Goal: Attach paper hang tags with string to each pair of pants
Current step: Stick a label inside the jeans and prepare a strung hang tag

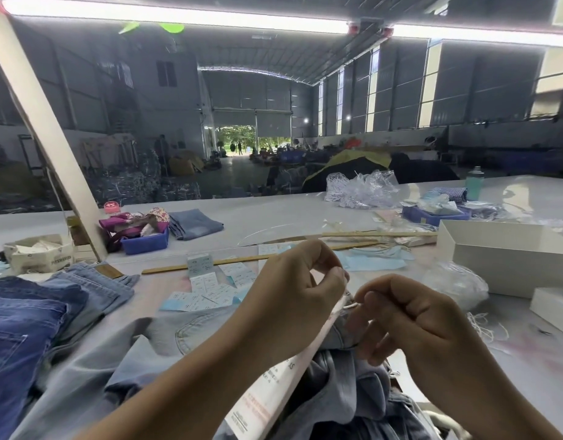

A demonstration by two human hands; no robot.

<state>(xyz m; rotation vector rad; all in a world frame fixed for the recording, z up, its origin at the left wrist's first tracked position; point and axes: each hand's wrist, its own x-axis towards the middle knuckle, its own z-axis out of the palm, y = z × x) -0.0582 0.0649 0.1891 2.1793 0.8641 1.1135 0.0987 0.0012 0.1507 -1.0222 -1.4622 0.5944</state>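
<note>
From the head camera, the person works close to the body over a pale pair of pants (191, 341) spread on the table (305, 217), its waistband bunched up between the two hands so the loop sits within easy reach. The left hand (293, 287) is pinched narrow around the top end of a long white paper hang tag (274, 385), which slopes down toward the camera across the denim; holding it by that end probably keeps the tag's hole presented to the other hand. The right hand (410, 319) is curled with thumb and forefinger closed on a short white string (350, 306) just beside the tag's top, apparently threading or knotting it, though the knot itself is too small to make out. To the left lies a stack of darker jeans (35, 315), whether already tagged or waiting cannot be told. Small printed labels (207, 287) are scattered just beyond the hands, loose strings (486, 328) lie to the right near a white box (509, 258), and a blue bin (143, 242) stands farther back, all supplies kept within arm's reach
</note>
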